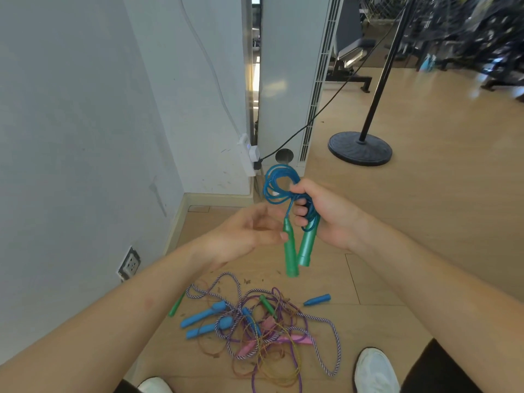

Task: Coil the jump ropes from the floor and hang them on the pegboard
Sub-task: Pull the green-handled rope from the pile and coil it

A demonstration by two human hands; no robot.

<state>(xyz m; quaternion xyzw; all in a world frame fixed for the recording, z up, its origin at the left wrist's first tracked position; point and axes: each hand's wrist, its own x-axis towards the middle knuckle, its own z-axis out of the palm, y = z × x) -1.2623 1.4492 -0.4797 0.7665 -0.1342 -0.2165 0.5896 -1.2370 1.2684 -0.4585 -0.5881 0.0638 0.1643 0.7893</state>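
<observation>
White shoes [374, 370] stand by a tangle of jump ropes [263, 330] on the floor below both hands. The right hand [326, 214] grips a coiled blue rope [279, 182], its green handles [292, 251] hanging down. Just beside it, the left hand [249, 228], fingers loose, touches the nearer handle.

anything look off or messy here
Yes. The ropes on the floor are one tangled heap, cords crossing and handles scattered. The wall socket low on the left looks crooked, possibly loose. The blue rope gripped in the right hand is neatly coiled.
</observation>
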